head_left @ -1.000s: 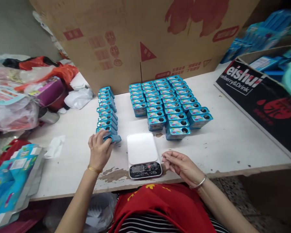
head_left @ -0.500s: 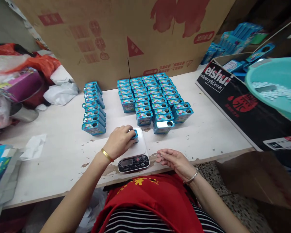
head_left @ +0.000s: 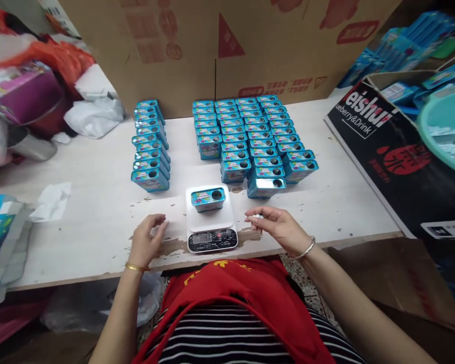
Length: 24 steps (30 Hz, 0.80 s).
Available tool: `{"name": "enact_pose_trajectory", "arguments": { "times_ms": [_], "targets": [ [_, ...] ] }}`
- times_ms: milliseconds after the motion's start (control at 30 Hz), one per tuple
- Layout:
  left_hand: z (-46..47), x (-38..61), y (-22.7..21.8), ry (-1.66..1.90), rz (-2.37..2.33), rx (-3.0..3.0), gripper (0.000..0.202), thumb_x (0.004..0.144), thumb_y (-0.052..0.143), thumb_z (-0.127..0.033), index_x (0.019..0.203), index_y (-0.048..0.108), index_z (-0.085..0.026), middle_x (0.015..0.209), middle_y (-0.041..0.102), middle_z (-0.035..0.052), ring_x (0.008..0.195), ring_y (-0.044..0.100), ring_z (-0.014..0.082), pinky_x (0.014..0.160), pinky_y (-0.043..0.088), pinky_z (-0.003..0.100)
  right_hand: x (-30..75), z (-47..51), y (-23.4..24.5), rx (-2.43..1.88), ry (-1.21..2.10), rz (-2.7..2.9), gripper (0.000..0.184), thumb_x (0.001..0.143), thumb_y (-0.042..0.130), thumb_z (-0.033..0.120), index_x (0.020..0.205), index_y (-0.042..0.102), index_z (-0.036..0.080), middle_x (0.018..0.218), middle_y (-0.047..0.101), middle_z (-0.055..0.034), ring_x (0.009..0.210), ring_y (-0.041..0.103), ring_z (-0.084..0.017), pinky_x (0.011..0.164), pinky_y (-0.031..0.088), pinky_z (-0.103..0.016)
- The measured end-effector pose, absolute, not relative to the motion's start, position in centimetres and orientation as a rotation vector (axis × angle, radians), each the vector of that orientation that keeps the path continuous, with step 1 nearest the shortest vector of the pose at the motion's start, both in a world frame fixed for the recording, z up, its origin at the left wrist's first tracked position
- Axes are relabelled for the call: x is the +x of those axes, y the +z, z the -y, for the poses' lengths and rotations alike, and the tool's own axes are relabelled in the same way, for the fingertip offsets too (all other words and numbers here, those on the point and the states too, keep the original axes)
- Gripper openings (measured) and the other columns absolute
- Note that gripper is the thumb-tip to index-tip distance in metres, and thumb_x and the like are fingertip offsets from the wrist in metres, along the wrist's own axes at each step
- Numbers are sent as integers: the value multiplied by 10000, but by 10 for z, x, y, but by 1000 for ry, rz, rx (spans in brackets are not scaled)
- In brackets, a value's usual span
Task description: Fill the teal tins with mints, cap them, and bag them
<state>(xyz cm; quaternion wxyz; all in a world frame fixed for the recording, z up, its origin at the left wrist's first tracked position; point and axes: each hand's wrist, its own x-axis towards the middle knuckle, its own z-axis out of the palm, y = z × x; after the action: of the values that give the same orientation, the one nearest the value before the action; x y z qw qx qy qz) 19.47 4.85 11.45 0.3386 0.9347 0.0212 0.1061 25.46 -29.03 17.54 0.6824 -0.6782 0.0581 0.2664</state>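
One small blue tin (head_left: 208, 198) with a round hole in its lid lies on the white kitchen scale (head_left: 211, 219) at the table's near edge. My left hand (head_left: 146, 244) rests on the table just left of the scale, fingers loosely curled and empty. My right hand (head_left: 276, 227) hovers right of the scale, thumb and fingers pinched on some small white pieces. A single row of the same tins (head_left: 150, 144) runs back on the left. A larger block of several rows of tins (head_left: 249, 137) stands behind the scale.
A big cardboard wall (head_left: 227, 45) closes the table's far side. A black drink carton (head_left: 398, 151) and a teal basin (head_left: 447, 129) sit at the right. Plastic bags and a purple box (head_left: 26, 96) crowd the left; a white tissue (head_left: 53, 200) lies nearby.
My left hand carried a tin from the left row to the scale, set it down, let go and drew back to the left. My right hand lifted a little.
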Motion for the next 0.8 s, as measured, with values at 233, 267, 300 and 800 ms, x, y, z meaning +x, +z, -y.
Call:
{"name": "enact_pose_trajectory", "arguments": {
  "times_ms": [233, 267, 300, 800],
  "targets": [
    [-49, 183, 100, 258, -69, 2406, 281, 905, 508, -429, 960, 614, -175, 929, 671, 68, 820, 630, 178, 778, 529, 323, 300, 248, 215, -1857, 363, 394, 141, 811, 632, 283, 840, 670, 150, 775, 614, -32, 591, 557, -107, 585, 462, -269],
    [-49, 184, 101, 270, -61, 2405, 277, 906, 507, -425, 955, 614, -175, 924, 671, 67, 816, 630, 176, 774, 528, 320, 305, 241, 218, -1926, 322, 478, 100, 826, 610, 235, 822, 667, 152, 803, 607, -36, 616, 560, -109, 609, 463, -272],
    [-50, 186, 102, 282, -53, 2404, 273, 906, 507, -423, 949, 615, -175, 919, 672, 65, 810, 630, 174, 768, 528, 315, 309, 235, 221, -2002, 286, 557, 77, 830, 596, 182, 807, 664, 153, 814, 599, -38, 652, 562, -116, 645, 463, -278],
    [-56, 181, 99, 297, -26, 2428, 345, 916, 446, -510, 982, 614, -216, 964, 662, 45, 865, 630, 197, 812, 514, 325, 321, 224, 238, -2175, 94, 813, 152, 861, 594, 114, 999, 656, 126, 969, 599, -74, 857, 558, -144, 827, 461, -293]
  ]
}}
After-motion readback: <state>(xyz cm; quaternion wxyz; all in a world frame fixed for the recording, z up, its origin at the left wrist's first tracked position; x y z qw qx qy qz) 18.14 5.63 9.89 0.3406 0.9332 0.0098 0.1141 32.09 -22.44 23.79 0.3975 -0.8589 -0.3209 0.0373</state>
